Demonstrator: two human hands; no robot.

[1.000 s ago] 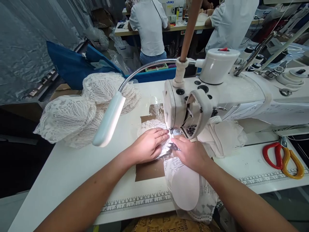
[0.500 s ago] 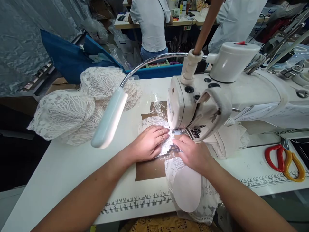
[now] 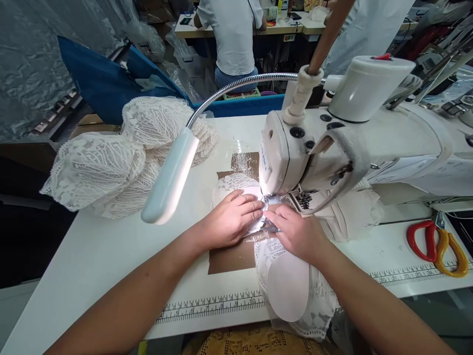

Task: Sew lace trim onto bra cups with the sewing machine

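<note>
White lace fabric (image 3: 240, 183) lies under the needle end of a white sewing machine (image 3: 278, 153). My left hand (image 3: 233, 217) rests on this lace with its fingers stretched out and close together, pressing it down. Just right of the needle area, my right hand (image 3: 295, 230) is closed, its thumb and index finger at the fabric edge; a small metal tool shows beneath it, partly hidden. Below that hand, a lace piece with a smooth white oval pad (image 3: 288, 287) hangs over the table's front edge.
A lamp head (image 3: 170, 177) on a bent metal neck hangs over the table (image 3: 121, 261). Lace cups (image 3: 99, 167) are piled at the left. Red and yellow scissors (image 3: 439, 246) lie at the right, near a printed ruler. Beyond the table sits a person (image 3: 232, 39) in white.
The camera view has shifted slightly, so the machine appears a little further right. My left fingers and the lace under them have moved slightly; my right hand stays beside the needle area.
</note>
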